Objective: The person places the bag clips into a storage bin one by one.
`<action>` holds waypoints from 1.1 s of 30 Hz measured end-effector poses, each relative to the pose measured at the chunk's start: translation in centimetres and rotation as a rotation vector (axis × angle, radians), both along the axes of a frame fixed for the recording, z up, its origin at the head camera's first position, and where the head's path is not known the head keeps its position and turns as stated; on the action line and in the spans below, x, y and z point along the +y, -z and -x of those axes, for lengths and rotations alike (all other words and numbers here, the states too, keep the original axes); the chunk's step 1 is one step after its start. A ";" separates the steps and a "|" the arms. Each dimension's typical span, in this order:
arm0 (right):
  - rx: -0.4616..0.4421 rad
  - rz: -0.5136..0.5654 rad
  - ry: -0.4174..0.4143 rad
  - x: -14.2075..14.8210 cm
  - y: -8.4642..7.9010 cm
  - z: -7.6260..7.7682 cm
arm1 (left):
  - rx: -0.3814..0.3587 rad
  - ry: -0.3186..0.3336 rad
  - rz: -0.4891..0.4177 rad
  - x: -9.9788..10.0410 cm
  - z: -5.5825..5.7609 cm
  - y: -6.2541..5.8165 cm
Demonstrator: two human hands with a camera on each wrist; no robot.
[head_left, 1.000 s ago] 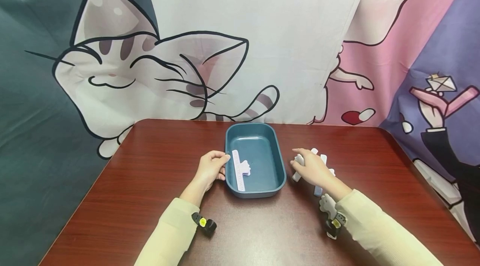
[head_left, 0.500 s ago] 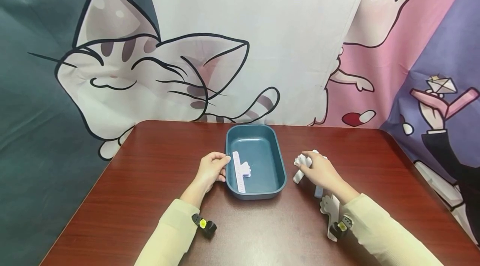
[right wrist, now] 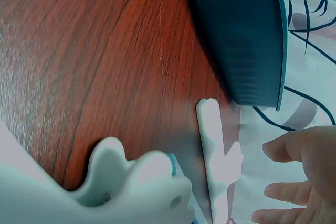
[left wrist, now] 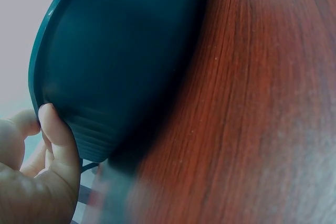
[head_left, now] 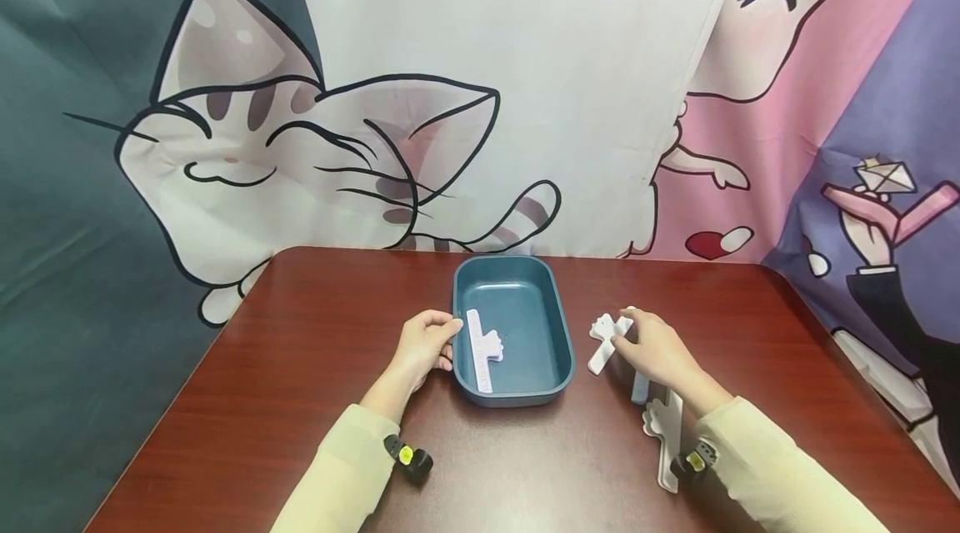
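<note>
A dark teal tray [head_left: 561,333] sits on the table, and a pale lilac bag clip [head_left: 480,354] lies along its left inner side. My left hand [head_left: 423,348] pinches the tray's left rim between thumb and fingers; the left wrist view shows the fingers [left wrist: 58,135] at that rim. Right of the tray, my right hand [head_left: 660,349] hovers with loosely spread fingers, nothing in its grip. Below its fingertips lies a white bag clip [head_left: 602,356]. A blue clip [head_left: 640,389] is partly hidden under this hand. Nearer my sleeve lies a larger light grey clip [head_left: 670,441].
The reddish-brown wooden table [head_left: 300,349] carries everything. Behind it hangs a cloth printed with a cartoon cat [head_left: 225,174]. In the right wrist view, the light grey clip [right wrist: 142,198] fills the lower left, close to the camera.
My right hand has drawn back to the right, uncovering more of the white clip and the light grey clip. The left hand stays on the tray rim. The head view has tilted up slightly.
</note>
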State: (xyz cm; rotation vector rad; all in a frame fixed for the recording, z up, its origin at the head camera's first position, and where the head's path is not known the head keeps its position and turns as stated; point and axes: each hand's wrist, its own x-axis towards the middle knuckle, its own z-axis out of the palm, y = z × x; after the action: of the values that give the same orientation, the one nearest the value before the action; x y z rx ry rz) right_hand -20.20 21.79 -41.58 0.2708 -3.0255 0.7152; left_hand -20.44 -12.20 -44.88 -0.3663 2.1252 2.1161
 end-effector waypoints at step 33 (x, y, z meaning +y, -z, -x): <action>-0.092 -0.076 0.109 3.6 1.4 -1.0 | 0.020 0.006 0.020 0.2 -0.8 0.0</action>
State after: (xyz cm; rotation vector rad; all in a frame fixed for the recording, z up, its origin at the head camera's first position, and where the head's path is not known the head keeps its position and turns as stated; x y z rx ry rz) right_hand -19.25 25.38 -42.95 0.0752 -3.1295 0.6230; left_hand -19.65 -12.02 -44.92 -0.3417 2.1568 2.1051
